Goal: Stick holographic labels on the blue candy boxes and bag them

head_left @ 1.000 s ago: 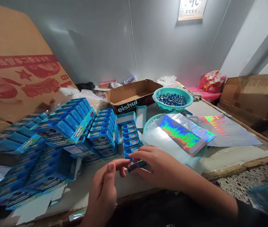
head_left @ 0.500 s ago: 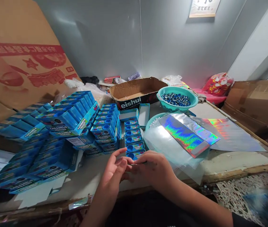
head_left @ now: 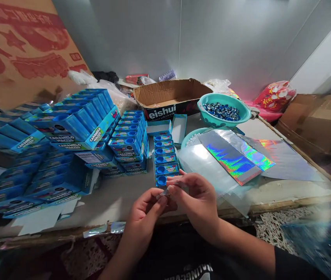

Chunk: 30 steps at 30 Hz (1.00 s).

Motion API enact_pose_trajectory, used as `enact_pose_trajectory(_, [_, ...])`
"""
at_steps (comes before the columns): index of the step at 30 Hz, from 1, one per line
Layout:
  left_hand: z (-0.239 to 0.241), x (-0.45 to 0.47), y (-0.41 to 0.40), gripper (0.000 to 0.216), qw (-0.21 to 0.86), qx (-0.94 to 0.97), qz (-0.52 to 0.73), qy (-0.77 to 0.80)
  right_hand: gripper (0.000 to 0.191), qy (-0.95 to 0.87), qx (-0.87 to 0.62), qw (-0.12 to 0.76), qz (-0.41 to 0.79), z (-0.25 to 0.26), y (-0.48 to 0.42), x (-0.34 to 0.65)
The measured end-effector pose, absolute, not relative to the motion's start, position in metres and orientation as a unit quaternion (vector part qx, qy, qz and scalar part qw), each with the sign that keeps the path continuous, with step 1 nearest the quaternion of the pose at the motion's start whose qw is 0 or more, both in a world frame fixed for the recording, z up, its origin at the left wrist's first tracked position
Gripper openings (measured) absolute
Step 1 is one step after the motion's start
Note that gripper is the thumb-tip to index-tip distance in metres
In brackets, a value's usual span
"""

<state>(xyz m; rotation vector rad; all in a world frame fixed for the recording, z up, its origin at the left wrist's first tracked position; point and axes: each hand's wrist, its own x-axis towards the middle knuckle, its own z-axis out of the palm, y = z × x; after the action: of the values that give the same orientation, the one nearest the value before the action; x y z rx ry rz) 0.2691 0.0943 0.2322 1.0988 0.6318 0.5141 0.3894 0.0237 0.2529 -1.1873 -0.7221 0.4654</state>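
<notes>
A small, flat, shiny silvery piece (head_left: 163,193) is pinched between the fingertips of both hands; its exact kind is too small to make out. My left hand (head_left: 146,212) is closed on its left end. My right hand (head_left: 198,199) grips the other end with thumb and fingers. Just beyond the fingertips stands a column of small blue boxes (head_left: 165,159), each with a round hole in its top. The nearest box is partly hidden by my right hand.
Stacks of blue boxes (head_left: 69,120) fill the left side. A turquoise basin (head_left: 212,121) with many shiny blue pieces stands back right. Holographic sheets (head_left: 231,157) lie over another basin. An open cardboard box (head_left: 165,93) stands behind, and the table edge (head_left: 273,206) runs in front.
My hands have turned and come closer together, bringing the silvery piece into view between the fingertips. The head view has tilted down, and the boxes appear higher in it.
</notes>
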Motion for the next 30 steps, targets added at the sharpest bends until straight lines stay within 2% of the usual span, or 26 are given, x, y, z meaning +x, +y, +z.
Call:
enact_pose_trajectory(4, [0.230, 0.265, 0.102, 0.030, 0.718, 0.544, 0.268, 0.342, 0.018, -0.314, -0.518, 0.754, 0.254, 0.254, 0.029, 0.394])
enact_pose_trajectory(9, [0.225, 0.263, 0.115, 0.036, 0.679, 0.572, 0.276, 0.368, 0.015, -0.319, -0.560, 0.710, 0.283, 0.250, 0.034, 0.403])
enact_pose_trajectory(15, [0.228, 0.266, 0.141, 0.041, 0.555, 0.663, 0.287, 0.412, 0.009, -0.366, -0.645, 0.635, 0.216, 0.246, 0.043, 0.409])
enact_pose_trajectory(20, [0.229, 0.273, 0.161, 0.040, 0.505, 0.722, 0.246, 0.403, 0.008, -0.389, -0.708, 0.577, 0.125, 0.234, 0.051, 0.411])
enact_pose_trajectory(24, [0.231, 0.277, 0.169, 0.038, 0.487, 0.743, 0.226, 0.400, 0.010, -0.406, -0.754, 0.510, 0.080, 0.229, 0.054, 0.412])
enact_pose_trajectory(30, [0.233, 0.280, 0.175, 0.044, 0.529, 0.736, 0.171, 0.386, 0.014, -0.419, -0.778, 0.461, 0.084, 0.227, 0.057, 0.412])
